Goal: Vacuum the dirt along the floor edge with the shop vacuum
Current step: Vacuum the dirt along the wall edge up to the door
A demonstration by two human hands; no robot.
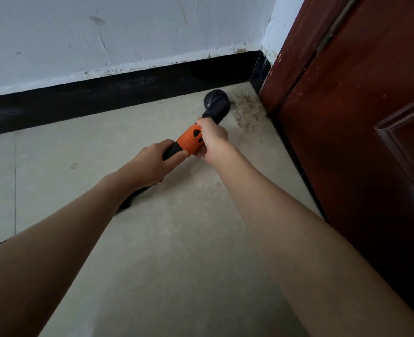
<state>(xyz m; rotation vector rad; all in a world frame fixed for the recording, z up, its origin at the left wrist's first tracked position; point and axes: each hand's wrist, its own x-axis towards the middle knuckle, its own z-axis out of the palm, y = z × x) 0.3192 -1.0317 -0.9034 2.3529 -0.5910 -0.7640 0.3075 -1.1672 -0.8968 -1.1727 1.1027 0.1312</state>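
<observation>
Just beyond the right grip [210, 139], the round black brush head [217, 100] of the shop vacuum sits low over the beige floor [176, 251], close to the black skirting board [118, 93] at the foot of the white wall [128, 30]. To the right of that head, a scatter of brown dirt [248, 110] lies in the corner, running along the floor edge against the dark red door [359, 142]; the head's rim is just beside the nearest specks, though whether it touches the floor cannot be told.

The right grip is curled round the front of the orange collar [190, 139], where it meets the black neck of the brush head. Behind it, nearer the person, the left grip [152, 161] is wrapped round the black hose end [170, 152] that comes out of the collar's rear; the two grips are near each other, with the orange collar showing between them. Below the left grip, a short dark stretch of hose [133, 198] shows under the forearm and lies against the floor. Both bare forearms reach forward from the bottom of the view.
</observation>
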